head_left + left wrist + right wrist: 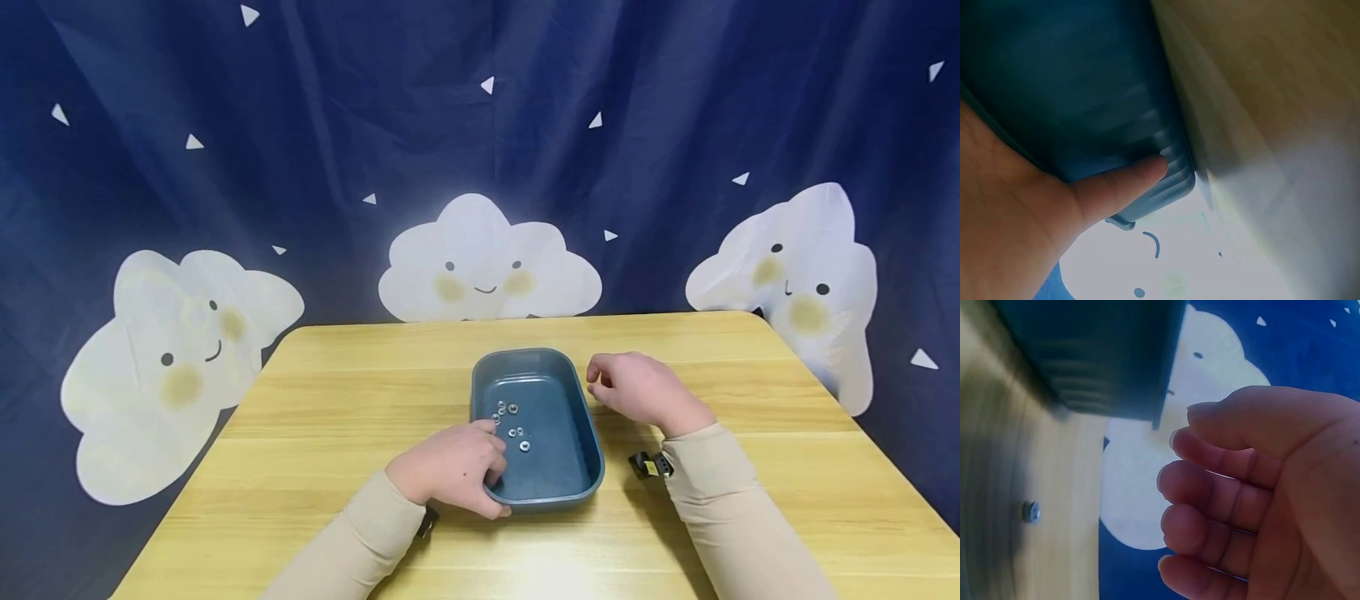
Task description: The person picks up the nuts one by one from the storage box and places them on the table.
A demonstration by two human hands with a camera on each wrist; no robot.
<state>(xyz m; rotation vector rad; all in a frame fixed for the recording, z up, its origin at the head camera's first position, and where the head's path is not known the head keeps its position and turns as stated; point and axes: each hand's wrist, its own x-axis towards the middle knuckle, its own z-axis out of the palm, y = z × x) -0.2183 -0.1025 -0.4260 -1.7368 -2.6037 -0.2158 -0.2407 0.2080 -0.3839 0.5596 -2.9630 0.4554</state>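
A dark blue rectangular bin stands on the table, with several small silver metal nuts lying in its left half. My left hand grips the bin's near left side, fingers over the rim. In the left wrist view its thumb presses the ribbed outer wall. Just right of the bin is my right hand, fingers loosely bent, holding nothing visible. Below that hand, one silver nut sits on the table in the right wrist view; the hand hides it from the head view.
The light wooden table reaches out on both sides of the bin. Behind it hangs a dark blue curtain printed with white clouds. Black wrist straps show at the sleeves.
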